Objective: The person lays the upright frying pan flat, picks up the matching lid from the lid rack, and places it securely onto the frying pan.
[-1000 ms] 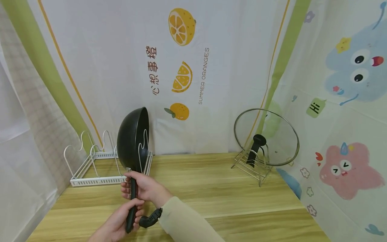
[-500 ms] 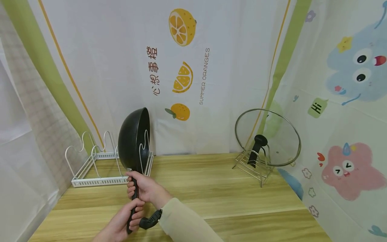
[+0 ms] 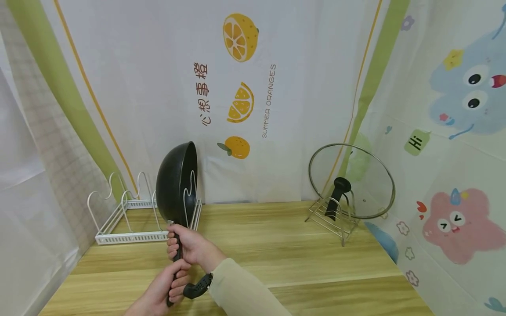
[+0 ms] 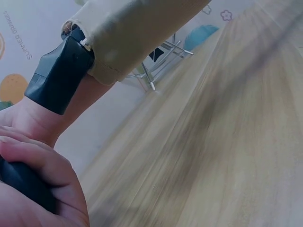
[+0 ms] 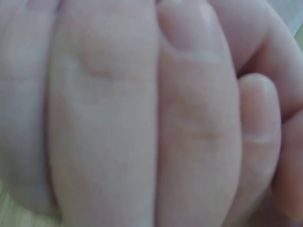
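A black wok (image 3: 170,188) stands on edge at the right end of a white wire rack (image 3: 132,237), its hollow side facing right. The handle points toward me. My right hand (image 3: 193,245) grips that handle close to the bowl. Just below, my left hand (image 3: 164,285) holds the handle's lower part, its thumb near the right hand. In the left wrist view, the black handle end (image 4: 28,184) shows inside the left hand's curled fingers. Curled fingers (image 5: 104,118) fill the right wrist view, blurred, and hide the handle there.
At the right, a glass lid (image 3: 367,175) with a black handle leans in a small metal wire stand (image 3: 334,226). Both racks stand on a wood-grain table (image 3: 257,259). Printed cloth (image 3: 158,79) hangs behind and along the sides.
The right hand's fingers have drawn in closer round the wok handle. Wok and rack keep their places relative to each other; the whole view has shifted slightly.
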Demonstrator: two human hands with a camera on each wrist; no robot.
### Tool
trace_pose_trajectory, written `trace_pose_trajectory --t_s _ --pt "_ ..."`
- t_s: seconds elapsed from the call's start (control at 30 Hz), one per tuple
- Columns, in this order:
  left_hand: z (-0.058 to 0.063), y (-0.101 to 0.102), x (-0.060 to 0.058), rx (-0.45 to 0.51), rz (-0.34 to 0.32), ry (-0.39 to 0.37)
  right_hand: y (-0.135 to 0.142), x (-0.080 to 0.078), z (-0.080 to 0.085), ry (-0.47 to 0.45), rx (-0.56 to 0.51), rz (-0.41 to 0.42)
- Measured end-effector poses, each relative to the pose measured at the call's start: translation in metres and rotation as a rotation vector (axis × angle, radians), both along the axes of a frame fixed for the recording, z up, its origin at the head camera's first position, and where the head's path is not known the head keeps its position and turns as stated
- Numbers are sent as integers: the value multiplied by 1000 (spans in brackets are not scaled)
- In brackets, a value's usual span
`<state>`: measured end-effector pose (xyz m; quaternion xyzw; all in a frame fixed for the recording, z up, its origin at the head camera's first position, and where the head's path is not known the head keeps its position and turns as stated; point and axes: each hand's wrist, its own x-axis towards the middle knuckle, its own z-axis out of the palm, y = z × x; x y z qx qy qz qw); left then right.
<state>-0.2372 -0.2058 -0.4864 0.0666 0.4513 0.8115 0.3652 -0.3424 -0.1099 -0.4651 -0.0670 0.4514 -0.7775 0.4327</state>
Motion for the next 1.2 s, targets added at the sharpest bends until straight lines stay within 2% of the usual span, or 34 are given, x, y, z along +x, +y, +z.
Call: trace_pose_trajectory --t_s 0.17,0.47,0.73,1.2 --pt "2 2 1 -49 46 -5 1 1 1 11 -11 7" --pt "4 9 5 -300 174 79 1 2 0 5 7 -12" --pt "4 16 6 -453 301 117 2 3 1 22 14 -11" --pt "1 26 7 -569 423 126 2 3 0 20 27 -19"
